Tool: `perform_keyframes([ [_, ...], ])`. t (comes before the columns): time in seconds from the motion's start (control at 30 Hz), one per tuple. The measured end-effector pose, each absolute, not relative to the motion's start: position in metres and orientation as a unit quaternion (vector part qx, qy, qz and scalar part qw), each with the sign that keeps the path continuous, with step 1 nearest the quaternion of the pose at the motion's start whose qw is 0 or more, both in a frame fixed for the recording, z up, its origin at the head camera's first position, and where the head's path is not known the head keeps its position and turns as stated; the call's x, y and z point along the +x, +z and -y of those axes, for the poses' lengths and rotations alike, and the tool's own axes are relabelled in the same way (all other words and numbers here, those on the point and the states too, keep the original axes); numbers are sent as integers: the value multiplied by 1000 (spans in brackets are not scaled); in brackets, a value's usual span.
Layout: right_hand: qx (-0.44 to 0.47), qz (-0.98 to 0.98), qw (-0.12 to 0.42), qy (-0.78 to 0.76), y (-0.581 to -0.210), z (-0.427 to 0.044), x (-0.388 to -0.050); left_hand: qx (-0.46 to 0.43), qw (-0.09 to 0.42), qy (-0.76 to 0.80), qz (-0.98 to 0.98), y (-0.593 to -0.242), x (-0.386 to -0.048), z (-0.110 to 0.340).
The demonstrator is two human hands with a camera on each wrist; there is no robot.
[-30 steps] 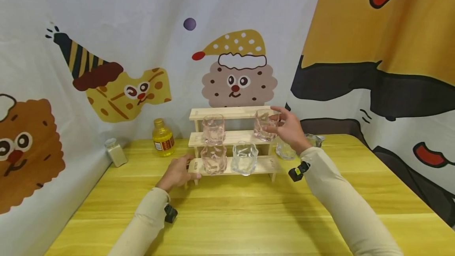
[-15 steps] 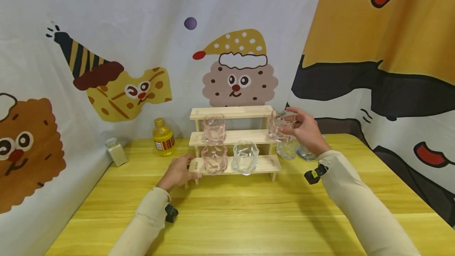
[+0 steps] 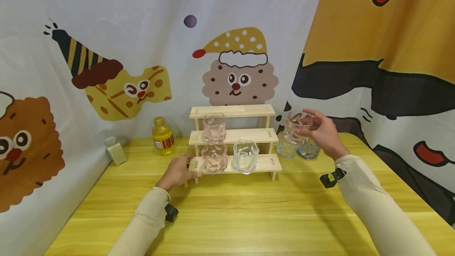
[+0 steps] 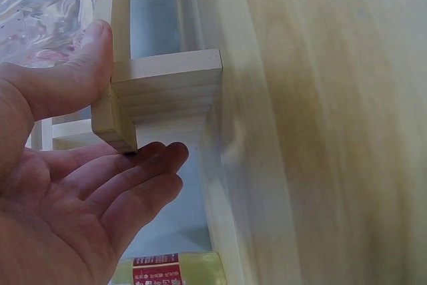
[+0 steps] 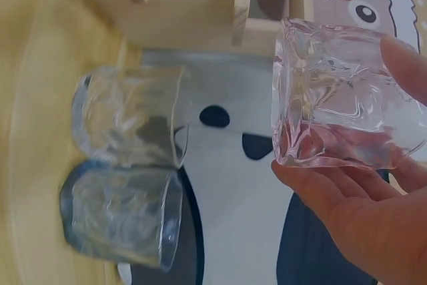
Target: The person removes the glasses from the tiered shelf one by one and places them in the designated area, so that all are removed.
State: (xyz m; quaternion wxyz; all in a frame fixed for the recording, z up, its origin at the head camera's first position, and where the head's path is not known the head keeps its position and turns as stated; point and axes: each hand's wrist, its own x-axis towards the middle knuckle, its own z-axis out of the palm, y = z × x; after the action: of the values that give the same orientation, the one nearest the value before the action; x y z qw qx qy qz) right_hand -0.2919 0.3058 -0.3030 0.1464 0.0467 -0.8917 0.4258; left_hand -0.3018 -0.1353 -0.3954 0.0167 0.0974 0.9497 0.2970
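Note:
A pink-tinted drinking glass (image 3: pixel 294 125) is gripped by my right hand (image 3: pixel 324 134), thumb on one side and fingers on the other. In the right wrist view this glass (image 5: pixel 333 101) hangs apart from the shelf and the table. My left hand (image 3: pixel 178 171) holds the left end of the three-tier wooden shelf (image 3: pixel 261 164) at its lowest step; in the left wrist view the thumb (image 4: pixel 83 65) lies on the board with fingers beneath. Pink glasses stand on the middle tier (image 3: pixel 214 127) and bottom tier (image 3: pixel 214 158), left side; a clear glass (image 3: pixel 245 157) stands beside the lower one.
Behind and below the held glass, a clear glass (image 3: pixel 285 148) and a bluish glass (image 3: pixel 308 151) stand on the wooden table (image 3: pixel 241 216). Left of the shelf are a bottle of yellow oil (image 3: pixel 163 137) and a small pale jar (image 3: pixel 115 151). A printed cloth (image 3: pixel 142 15) hangs behind.
My right hand has carried the pink glass rightward from the right end of the middle tier, off the shelf, toward the glasses on the table. The left hand stays in place.

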Motion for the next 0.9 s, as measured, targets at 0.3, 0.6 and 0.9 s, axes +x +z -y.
perform_keyframes([
  [0.3, 19, 892, 154, 424, -317, -331, -282, 93, 23, 304, -948, -393, -300, 134],
  [0.6, 7, 888, 163, 429, -339, -362, -272, 96, 23, 304, -948, -393, -298, 134],
  [0.9, -43, 894, 185, 405, -339, -389, -272, 95, 22, 307, -947, -393, -300, 134],
])
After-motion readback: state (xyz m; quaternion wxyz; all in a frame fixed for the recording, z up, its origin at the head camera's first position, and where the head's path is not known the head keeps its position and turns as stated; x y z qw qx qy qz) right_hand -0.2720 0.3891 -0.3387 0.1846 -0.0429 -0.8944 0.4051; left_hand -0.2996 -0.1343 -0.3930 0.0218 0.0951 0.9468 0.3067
